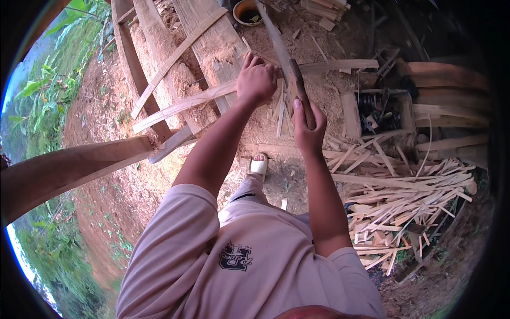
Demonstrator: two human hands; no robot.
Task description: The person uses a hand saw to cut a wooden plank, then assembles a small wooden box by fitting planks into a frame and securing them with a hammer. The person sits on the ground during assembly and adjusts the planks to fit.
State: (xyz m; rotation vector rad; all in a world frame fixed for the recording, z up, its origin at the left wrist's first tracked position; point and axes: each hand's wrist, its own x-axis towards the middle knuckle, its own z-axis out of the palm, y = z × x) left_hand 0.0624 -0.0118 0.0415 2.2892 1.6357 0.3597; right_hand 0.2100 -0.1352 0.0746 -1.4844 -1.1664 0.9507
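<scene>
The right hand [308, 127] is wrapped tight around the dark wooden handle of a long blade [279, 45], thumb laid up along the handle; the blade rises from the fist toward eleven o'clock, its far end running to the top edge of the picture. The left hand [256, 81] sits just to the nine o'clock side of that handle, fingers curled down over a long pale wooden strip [212, 94] that runs crosswise — from the lower left up to the right, passing under the blade. Whether the left fingers close fully around the strip or only press on it cannot be told, since the back of the hand hides them. The blade's edge seems to meet the strip just right of the left hand, though the crossing is hard to make out. At four o'clock from the right hand lies a heap of split slats [404, 207]; a sandalled foot [259, 165] shows at six o'clock below the hands.
</scene>
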